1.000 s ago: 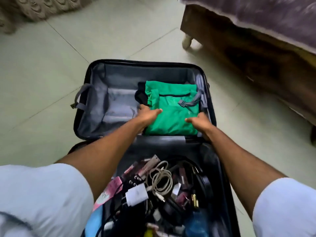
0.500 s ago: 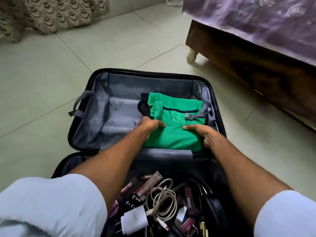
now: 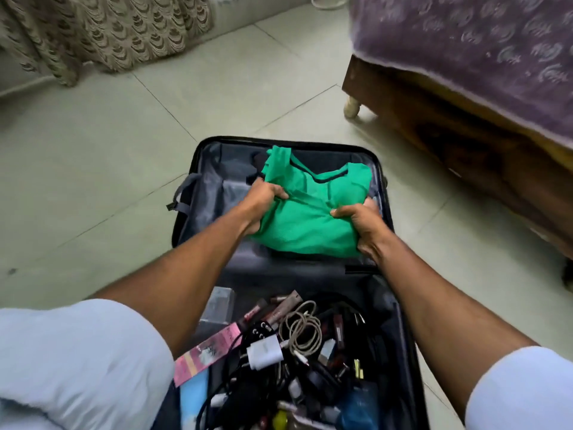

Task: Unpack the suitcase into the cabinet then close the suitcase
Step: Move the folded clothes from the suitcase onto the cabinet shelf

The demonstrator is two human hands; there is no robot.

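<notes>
**Green garment coming out of the suitcase's far half**

The floor (image 3: pixel 124 169) carries an open black suitcase (image 3: pixel 198 156), lying flat with both halves up, near a wooden bed (image 3: pixel 434 125) at the right edge of the floor and a patterned curtain (image 3: pixel 102 32) at its far left corner. The cabinet named in the task is not in view.

The suitcase's far half, lined in grey, holds little besides a folded green garment (image 3: pixel 310 218) and a dark piece of cloth (image 3: pixel 259 158) partly hidden behind it. The near half is crowded with small things: a coiled beige cable (image 3: pixel 299 328), a white charger (image 3: pixel 263 352), a pink card or packet (image 3: pixel 207 352), black cords and what look like cosmetic tubes.

The left hand (image 3: pixel 263 193) grips the garment's left side, its fingers curled into the bunched cloth. The right hand (image 3: pixel 359 221) grips the right side, thumb on top and fingers (image 3: pixel 366 246) wrapped under the edge. The garment looks raised off the lining, its collar end tilted up.

The step in hand appears to be lifting out the clothing, early in the unpacking, since the near half is untouched. Next, the garment wants carrying clear of the suitcase rim without unfolding, then turning toward the cabinet, wherever it stands.
</notes>
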